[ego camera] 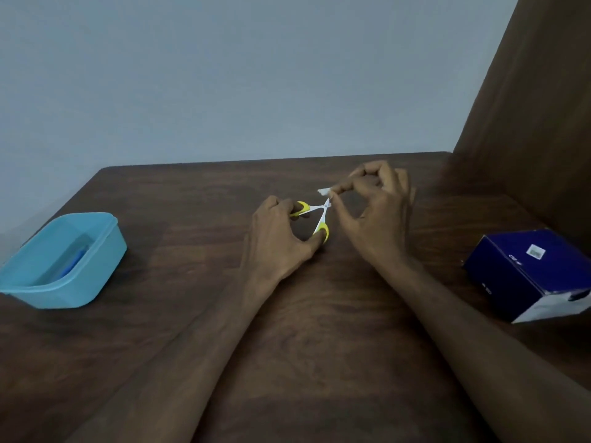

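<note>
Yellow-handled scissors (322, 219) gripped in left hand (278, 238), right hand (374, 212) pinching white scrap (323, 190), print on blue box (524, 270) illegible.

**Around the Wooden Table**

A dark wooden table (319, 340) stands against a pale grey-blue wall (256, 75). Near its left edge sits an open light-blue plastic container (105, 241) with a darker blue item (75, 262) lying inside. Well apart, at the right edge, rests a navy cardboard box (511, 270) bearing a small white label (536, 251). A brown panel (537, 123) rises behind it.
</note>
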Motion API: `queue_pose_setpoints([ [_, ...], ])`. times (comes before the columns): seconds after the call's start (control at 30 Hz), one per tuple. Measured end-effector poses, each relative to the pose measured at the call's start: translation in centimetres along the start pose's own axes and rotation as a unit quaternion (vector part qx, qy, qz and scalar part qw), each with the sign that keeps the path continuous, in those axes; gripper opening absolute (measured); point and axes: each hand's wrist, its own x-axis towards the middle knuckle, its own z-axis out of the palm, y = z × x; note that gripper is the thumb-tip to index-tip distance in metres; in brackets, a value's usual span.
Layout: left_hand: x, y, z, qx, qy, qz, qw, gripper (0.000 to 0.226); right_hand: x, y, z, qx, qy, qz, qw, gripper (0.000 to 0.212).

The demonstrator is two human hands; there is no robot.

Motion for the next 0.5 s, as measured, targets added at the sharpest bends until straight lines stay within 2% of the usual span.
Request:
queue_pose_setpoints([
  [0.1,0.0,0.1,0.0,0.000,-0.003,-0.002,1.000,0.048,-0.2,0.5,0.5,-0.008,-0.056,0.012,0.998,0.011],
  [0.27,-0.2,0.1,0.2,-0.004,-0.008,-0.001,1.000,0.051,0.1,1.3,0.7,-0.016,-0.050,0.073,0.996,0.017],
  [0.4,-0.2,0.1,0.2,-0.005,-0.021,-0.010,1.000,0.052,-0.2,1.2,0.9,-0.013,-0.077,0.032,0.996,0.013],
  [0.5,-0.4,0.2,0.3,-0.007,-0.036,-0.014,0.999,0.051,-0.2,1.5,0.9,-0.002,-0.058,0.041,0.997,0.010],
])
